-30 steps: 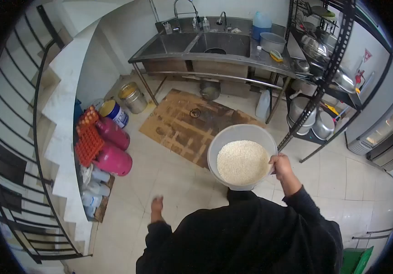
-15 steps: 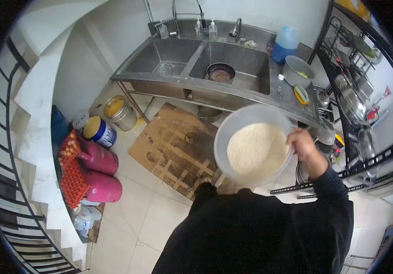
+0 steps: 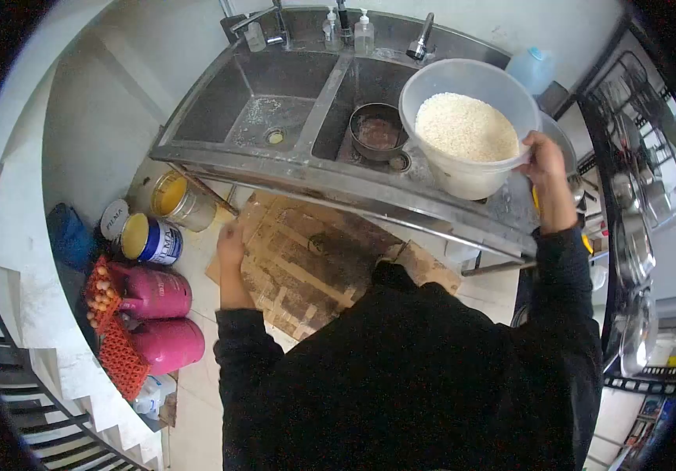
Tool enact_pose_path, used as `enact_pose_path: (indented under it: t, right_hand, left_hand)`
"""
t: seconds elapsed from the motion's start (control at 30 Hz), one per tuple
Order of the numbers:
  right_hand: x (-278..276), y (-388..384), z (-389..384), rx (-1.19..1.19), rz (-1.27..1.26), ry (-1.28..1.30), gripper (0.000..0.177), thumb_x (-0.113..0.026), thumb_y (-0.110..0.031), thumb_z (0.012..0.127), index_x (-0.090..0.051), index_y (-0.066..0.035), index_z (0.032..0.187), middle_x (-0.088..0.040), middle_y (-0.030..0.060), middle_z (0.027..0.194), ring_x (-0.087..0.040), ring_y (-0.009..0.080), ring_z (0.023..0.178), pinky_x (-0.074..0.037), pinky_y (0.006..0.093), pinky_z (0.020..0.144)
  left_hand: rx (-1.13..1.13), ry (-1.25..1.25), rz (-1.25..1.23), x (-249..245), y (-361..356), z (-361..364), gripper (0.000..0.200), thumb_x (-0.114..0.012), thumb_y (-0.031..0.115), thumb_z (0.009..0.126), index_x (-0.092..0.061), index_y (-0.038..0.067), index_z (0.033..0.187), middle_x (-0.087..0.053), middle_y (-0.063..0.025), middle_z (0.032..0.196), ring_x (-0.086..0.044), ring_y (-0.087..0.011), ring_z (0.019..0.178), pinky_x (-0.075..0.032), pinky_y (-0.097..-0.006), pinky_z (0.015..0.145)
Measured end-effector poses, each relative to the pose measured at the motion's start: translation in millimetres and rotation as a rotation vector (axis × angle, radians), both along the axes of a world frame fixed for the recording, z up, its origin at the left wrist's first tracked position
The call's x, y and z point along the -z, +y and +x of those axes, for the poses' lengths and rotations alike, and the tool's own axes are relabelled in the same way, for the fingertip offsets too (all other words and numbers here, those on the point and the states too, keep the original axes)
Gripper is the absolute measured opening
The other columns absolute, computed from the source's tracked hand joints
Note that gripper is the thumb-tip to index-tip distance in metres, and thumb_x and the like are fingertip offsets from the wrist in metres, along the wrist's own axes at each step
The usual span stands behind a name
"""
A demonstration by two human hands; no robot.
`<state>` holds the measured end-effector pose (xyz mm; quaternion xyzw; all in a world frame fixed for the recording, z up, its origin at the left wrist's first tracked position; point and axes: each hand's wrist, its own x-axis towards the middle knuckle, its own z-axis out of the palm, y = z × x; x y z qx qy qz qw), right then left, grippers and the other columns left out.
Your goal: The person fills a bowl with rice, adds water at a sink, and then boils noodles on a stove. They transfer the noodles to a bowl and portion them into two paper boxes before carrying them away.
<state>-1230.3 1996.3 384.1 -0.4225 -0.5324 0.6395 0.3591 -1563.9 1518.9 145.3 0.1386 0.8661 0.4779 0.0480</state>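
Observation:
A translucent white plastic tub [image 3: 451, 161], filled well up with pale rice-like grain [image 3: 467, 129], is over the right end of the steel sink. My right hand [image 3: 543, 159] is closed on the tub's right rim, thumb and fingers around the edge. The tub tips slightly toward me, its base low over the counter's front. Out to the left, above the floor, my left hand [image 3: 232, 245] hangs with nothing in it, fingers loosely bent. A dark round pan [image 3: 377, 145] with a little reddish-brown water sits in the right basin, left of the tub.
The left basin [image 3: 204, 122] has white residue near its drain. Soap pump bottles [image 3: 364, 35] and a faucet [image 3: 420, 39] line the back; a blue jug [image 3: 532, 71] stands behind the tub. Pink gas cylinders [image 3: 167, 345], buckets [image 3: 153, 239] and egg trays [image 3: 122, 365] are left. Cardboard [image 3: 298, 259] covers the floor.
The tub has moved forward and up from above the cardboard to the sink's right side, carried by my right hand. My left hand has come into view at left. I am closer to the sink.

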Motion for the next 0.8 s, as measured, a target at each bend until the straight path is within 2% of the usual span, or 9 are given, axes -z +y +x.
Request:
enact_pose_path:
  t: [0.07, 0.1, 0.13, 0.23, 0.33, 0.43, 0.53, 0.63, 0.8]
  right_hand:
    - [24.3, 37.1, -34.4, -0.050, 0.022, -0.026, 0.018, -0.054, -0.014, 0.062, -0.052, 0.001, 0.072, -0.045, 0.0063, 0.056, -0.045, 0.0191, 0.040, -0.045, 0.0339, 0.035]
    - [50.1, 69.7, -44.8, -0.074, -0.026, -0.081, 0.015, -0.054, -0.014, 0.062, -0.052, -0.001, 0.069, -0.044, 0.0054, 0.056, -0.044, 0.0178, 0.040, -0.043, 0.0339, 0.032]
    - [66.3, 85.0, -56.4, -0.080, -0.061, -0.118, 0.009, -0.051, -0.012, 0.064, -0.051, -0.003, 0.065, -0.047, 0.0060, 0.052, -0.048, 0.0201, 0.042, -0.047, 0.0417, 0.041]
    - [114.3, 110.6, -93.0, -0.083, -0.113, -0.177, 0.010, -0.051, -0.010, 0.062, -0.051, -0.002, 0.068, -0.047, 0.0069, 0.052, -0.047, 0.0199, 0.039, -0.044, 0.0349, 0.034]
    - [159.5, 117.3, -117.5, -0.156, -0.137, -0.236, 0.009, -0.051, -0.009, 0.062, -0.051, -0.002, 0.068, -0.045, 0.0052, 0.054, -0.045, 0.0169, 0.039, -0.042, 0.0326, 0.032]
    - [205.9, 123.3, -133.2, -0.196, -0.260, -0.344, 0.018, -0.053, -0.005, 0.059, -0.052, -0.001, 0.076, -0.046, 0.0058, 0.057, -0.048, 0.0190, 0.046, -0.044, 0.0369, 0.037]
    - [281.6, 136.0, -132.7, -0.281, -0.345, -0.282, 0.022, -0.053, -0.004, 0.057, -0.051, -0.002, 0.079, -0.047, 0.0062, 0.060, -0.049, 0.0196, 0.049, -0.044, 0.0356, 0.042]
    - [335.8, 142.8, -132.2, -0.294, -0.346, -0.384, 0.021, -0.052, -0.003, 0.058, -0.050, -0.002, 0.079, -0.048, 0.0064, 0.063, -0.049, 0.0198, 0.052, -0.043, 0.0341, 0.045]
    - [340.7, 159.3, -130.5, -0.412, -0.347, -0.521, 0.018, -0.049, -0.002, 0.062, -0.051, -0.002, 0.081, -0.050, 0.0067, 0.070, -0.053, 0.0202, 0.063, -0.043, 0.0328, 0.048]
  left_hand:
    - [0.139, -0.017, 0.066, -38.4, 83.5, -11.5, 0.038, -0.055, 0.026, 0.078, -0.053, -0.002, 0.103, -0.055, -0.0158, 0.096, -0.053, -0.0246, 0.090, -0.041, -0.0325, 0.079]
    - [0.162, 0.083, -0.064, -40.1, 113.8, -12.0, 0.045, -0.058, 0.031, 0.076, -0.049, 0.000, 0.108, -0.052, -0.0172, 0.102, -0.049, -0.0273, 0.097, -0.038, -0.0340, 0.082]
    - [0.194, 0.174, -0.207, -40.4, 139.3, -9.9, 0.053, -0.060, 0.036, 0.074, -0.045, 0.002, 0.113, -0.049, -0.0187, 0.108, -0.045, -0.0299, 0.104, -0.036, -0.0356, 0.086]
    - [-0.104, 0.036, -0.075, -15.2, 209.5, 5.3, 0.066, -0.061, 0.041, 0.072, -0.038, 0.003, 0.120, -0.032, -0.0205, 0.125, -0.036, -0.0350, 0.111, -0.033, -0.0404, 0.090]
    - [-0.470, -0.068, -0.192, -9.4, 268.6, 16.4, 0.072, -0.061, 0.044, 0.071, -0.031, 0.005, 0.124, -0.018, -0.0195, 0.132, -0.032, -0.0367, 0.114, -0.032, -0.0434, 0.090]
    - [-0.652, 0.015, -0.250, -3.9, 294.3, 18.2, 0.072, -0.059, 0.046, 0.072, -0.032, 0.004, 0.123, -0.021, -0.0208, 0.130, -0.028, -0.0374, 0.116, -0.031, -0.0450, 0.091]
    - [-0.642, 0.195, -0.287, 27.3, 282.9, 12.0, 0.071, -0.058, 0.047, 0.072, -0.032, 0.004, 0.123, -0.021, -0.0216, 0.130, -0.026, -0.0368, 0.118, -0.029, -0.0443, 0.093]
    - [-0.646, 0.064, -0.170, 9.6, 291.8, 13.8, 0.069, -0.057, 0.045, 0.074, -0.033, 0.002, 0.122, -0.020, -0.0228, 0.130, -0.024, -0.0366, 0.119, -0.026, -0.0438, 0.095]
    - [-0.622, 0.124, -0.328, 24.5, 287.2, 9.6, 0.064, -0.055, 0.042, 0.077, -0.033, 0.000, 0.121, -0.019, -0.0228, 0.130, -0.022, -0.0360, 0.120, -0.023, -0.0428, 0.097]
